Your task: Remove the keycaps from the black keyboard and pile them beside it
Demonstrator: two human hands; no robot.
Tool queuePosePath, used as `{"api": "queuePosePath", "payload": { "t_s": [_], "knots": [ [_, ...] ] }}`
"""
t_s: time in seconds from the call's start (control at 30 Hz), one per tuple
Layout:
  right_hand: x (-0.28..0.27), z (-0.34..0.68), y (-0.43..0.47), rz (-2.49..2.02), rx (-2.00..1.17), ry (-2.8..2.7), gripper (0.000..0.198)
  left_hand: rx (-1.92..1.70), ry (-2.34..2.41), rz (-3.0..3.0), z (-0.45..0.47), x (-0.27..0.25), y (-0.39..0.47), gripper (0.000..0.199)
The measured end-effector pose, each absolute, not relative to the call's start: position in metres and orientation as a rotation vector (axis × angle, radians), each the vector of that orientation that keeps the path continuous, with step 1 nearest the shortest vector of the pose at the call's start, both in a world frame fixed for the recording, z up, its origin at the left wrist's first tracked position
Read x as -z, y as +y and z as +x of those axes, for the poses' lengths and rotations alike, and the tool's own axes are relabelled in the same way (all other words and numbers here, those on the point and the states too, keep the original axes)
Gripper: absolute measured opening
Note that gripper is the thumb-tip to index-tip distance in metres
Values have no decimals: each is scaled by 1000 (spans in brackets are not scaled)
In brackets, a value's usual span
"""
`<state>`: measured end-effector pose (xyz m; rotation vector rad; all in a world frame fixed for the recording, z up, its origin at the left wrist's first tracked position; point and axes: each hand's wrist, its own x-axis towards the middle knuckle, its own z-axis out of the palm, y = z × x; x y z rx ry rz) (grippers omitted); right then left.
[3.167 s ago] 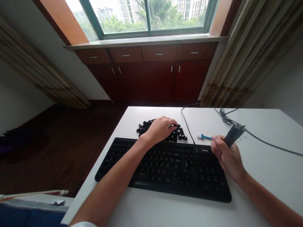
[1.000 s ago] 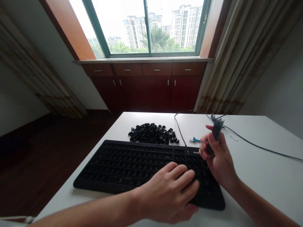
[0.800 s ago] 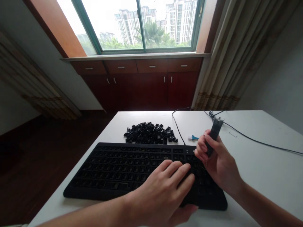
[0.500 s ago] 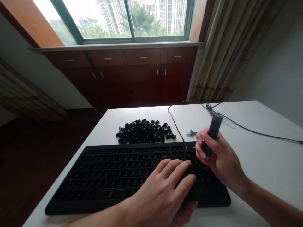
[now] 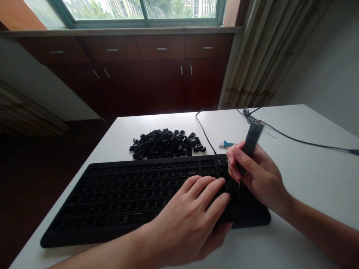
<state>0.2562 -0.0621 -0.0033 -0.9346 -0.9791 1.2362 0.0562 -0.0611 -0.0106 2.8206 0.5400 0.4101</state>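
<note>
A black keyboard (image 5: pixel 112 200) with its keycaps off lies across the white table. Over its right part rests my left hand (image 5: pixel 196 215), fingers stretched across the top and thumb down at the front edge, gripping it. My right hand (image 5: pixel 258 172) is closed round the dark handle of a keycap puller (image 5: pixel 251 140), which leans upright. The puller's thin wire loop reaches down to the keys at the right end of the keyboard; its contact point is too dark to make out. Behind the keyboard lies a heap of black keycaps (image 5: pixel 165 144).
A small blue brush (image 5: pixel 226 143) with white bristles lies behind the keyboard. The keyboard's black cable (image 5: pixel 203 127) runs to the back and right. A thin bent wire (image 5: pixel 272 135) lies on the white table (image 5: pixel 303 164). A cabinet (image 5: pixel 157 82) stands beyond, below the window.
The camera has tilted down a little, so everything sits higher in view. Both hands keep nearly the same place on the keyboard; the wire loop shows more clearly below my right hand.
</note>
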Motion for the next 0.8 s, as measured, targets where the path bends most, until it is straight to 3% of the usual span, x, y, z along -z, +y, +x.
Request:
{"api": "queuePosePath", "payload": {
  "t_s": [0.8],
  "knots": [
    [10, 244, -78, -1107, -1002, -1085, 17, -480, 525, 2770, 58, 7, -60, 38]
  ]
}}
